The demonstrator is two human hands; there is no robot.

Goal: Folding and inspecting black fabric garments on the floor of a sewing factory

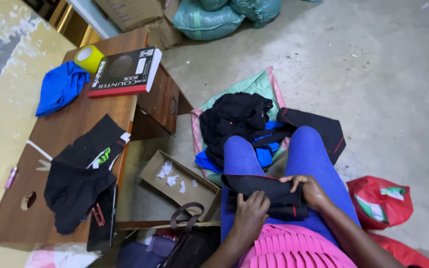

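A folded black garment [269, 191] with thin red piping lies across my lap, over blue trousers. My left hand [250, 213] grips its near left part. My right hand [307, 190] presses on its right end, fingers curled over the top edge. Ahead of my knees, a pile of black and blue clothes [236, 119] rests on a pale green sack [256, 87] spread on the concrete floor.
To the left stands a wooden desk [70, 124] carrying black garments [78, 176], a blue cloth [60, 87], a thick black book [125, 72] and a yellow tape roll [89, 57]. An open cardboard box [179, 181] with paper scraps lies on the floor. Red bag [380, 201] at right.
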